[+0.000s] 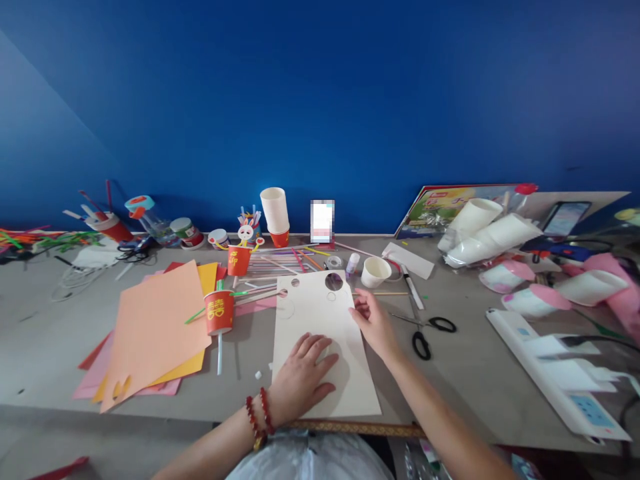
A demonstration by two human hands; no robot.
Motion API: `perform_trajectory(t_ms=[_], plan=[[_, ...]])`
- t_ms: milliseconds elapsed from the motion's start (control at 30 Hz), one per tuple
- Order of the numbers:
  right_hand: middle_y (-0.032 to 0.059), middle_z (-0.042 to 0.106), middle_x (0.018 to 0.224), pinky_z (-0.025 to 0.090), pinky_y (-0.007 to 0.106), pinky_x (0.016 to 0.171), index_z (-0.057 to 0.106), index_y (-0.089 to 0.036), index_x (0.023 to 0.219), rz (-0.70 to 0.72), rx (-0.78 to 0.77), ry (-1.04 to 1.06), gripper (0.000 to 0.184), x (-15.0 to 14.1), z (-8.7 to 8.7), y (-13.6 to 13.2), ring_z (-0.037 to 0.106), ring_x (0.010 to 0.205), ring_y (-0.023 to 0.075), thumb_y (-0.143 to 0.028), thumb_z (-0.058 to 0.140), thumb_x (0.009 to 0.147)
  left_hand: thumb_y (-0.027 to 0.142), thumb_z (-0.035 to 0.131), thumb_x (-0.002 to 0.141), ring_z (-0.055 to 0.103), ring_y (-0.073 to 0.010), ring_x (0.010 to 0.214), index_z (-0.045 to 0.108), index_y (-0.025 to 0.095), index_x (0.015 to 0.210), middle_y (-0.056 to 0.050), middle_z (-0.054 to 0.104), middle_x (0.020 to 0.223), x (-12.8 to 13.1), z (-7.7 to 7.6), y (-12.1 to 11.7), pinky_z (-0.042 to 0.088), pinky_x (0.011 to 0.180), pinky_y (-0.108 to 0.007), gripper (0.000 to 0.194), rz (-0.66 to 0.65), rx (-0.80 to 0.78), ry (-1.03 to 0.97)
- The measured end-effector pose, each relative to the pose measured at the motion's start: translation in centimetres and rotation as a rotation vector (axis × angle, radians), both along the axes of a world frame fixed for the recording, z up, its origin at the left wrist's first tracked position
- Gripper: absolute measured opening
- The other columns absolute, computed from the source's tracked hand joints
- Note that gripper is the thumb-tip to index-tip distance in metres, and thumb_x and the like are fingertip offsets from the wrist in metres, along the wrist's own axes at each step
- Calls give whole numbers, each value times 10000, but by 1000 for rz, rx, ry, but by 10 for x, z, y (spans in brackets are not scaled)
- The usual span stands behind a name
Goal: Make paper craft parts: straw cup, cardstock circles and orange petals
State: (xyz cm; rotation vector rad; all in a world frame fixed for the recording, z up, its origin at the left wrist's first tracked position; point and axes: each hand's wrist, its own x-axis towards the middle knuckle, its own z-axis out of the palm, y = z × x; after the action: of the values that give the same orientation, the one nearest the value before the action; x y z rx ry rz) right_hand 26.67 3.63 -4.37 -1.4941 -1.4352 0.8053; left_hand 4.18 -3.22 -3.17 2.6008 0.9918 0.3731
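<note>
A cream sheet of card (320, 313) with round holes cut near its far end lies on the grey table in front of me. My left hand (301, 377), with a red bead bracelet at the wrist, rests flat on the near part of the sheet, fingers spread. At the sheet's right edge my right hand (373, 320) lies with its fingers loosely curled, and I see nothing held in it. Black-handled scissors (425, 330) lie on the table just to the right of that hand.
Orange, yellow and pink paper sheets (155, 333) lie at the left with a red paper cup (219, 311) on a stick. White paper cups (375, 271) and straws (280, 261) stand behind, cups and plates (500, 240) at the right, and a power strip (570, 387) lies near the right edge.
</note>
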Motion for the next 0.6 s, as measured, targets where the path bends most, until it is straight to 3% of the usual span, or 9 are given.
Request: perform_trajectory(t_ms=[67, 167, 233, 300, 433, 500, 600], plan=[[62, 712, 936, 519, 374, 763, 615, -226, 1120, 28, -57, 48, 351, -2, 2, 1, 649, 792, 236, -393, 629, 812, 305, 714, 830, 451, -323, 1322, 552, 219, 1297, -125, 506, 1419, -1, 6, 1, 362, 1139, -558, 501, -25, -28, -29], [48, 738, 937, 514, 385, 793, 661, -238, 1042, 81, -155, 97, 299, -1, 3, -1, 663, 850, 266, -428, 651, 812, 307, 627, 897, 516, -270, 1267, 545, 240, 1296, -122, 515, 1403, -9, 21, 11, 473, 1055, -454, 412, 11, -91, -172], [54, 744, 1011, 517, 400, 829, 660, -235, 1079, 121, -194, 202, 336, 2, 4, -4, 665, 934, 283, -441, 665, 814, 301, 566, 939, 529, -250, 1259, 530, 245, 1298, -126, 516, 1394, -17, 33, 24, 491, 1031, -420, 365, 114, -67, -285], [55, 740, 1073, 519, 409, 858, 658, -238, 1093, 154, -216, 339, 357, 6, 7, -8, 663, 989, 285, -455, 688, 811, 293, 537, 956, 502, -277, 1285, 538, 244, 1268, -128, 520, 1385, -27, 41, 40, 427, 1083, -497, 315, 243, 48, -336], [37, 744, 1088, 513, 411, 889, 676, -262, 1058, 117, -244, 517, 352, 15, 13, -16, 676, 979, 274, -446, 765, 771, 334, 595, 920, 381, -320, 1391, 435, 243, 1381, -147, 435, 1464, -43, 35, 63, 379, 1103, -538, 496, 508, 90, -451], [39, 747, 1089, 506, 417, 904, 677, -262, 1074, 121, -269, 581, 360, 17, 15, -21, 683, 964, 270, -429, 778, 772, 380, 617, 904, 396, -311, 1383, 351, 247, 1442, -155, 413, 1486, -47, 23, 66, 441, 1049, -487, 615, 572, -78, -591], [49, 741, 1117, 499, 417, 918, 668, -252, 1101, 146, -295, 639, 371, 17, 15, -28, 686, 963, 265, -419, 774, 786, 417, 609, 900, 583, -247, 1172, 312, 247, 1455, -139, 542, 1361, -47, 8, 65, 527, 892, -375, 652, 541, -481, -853]])
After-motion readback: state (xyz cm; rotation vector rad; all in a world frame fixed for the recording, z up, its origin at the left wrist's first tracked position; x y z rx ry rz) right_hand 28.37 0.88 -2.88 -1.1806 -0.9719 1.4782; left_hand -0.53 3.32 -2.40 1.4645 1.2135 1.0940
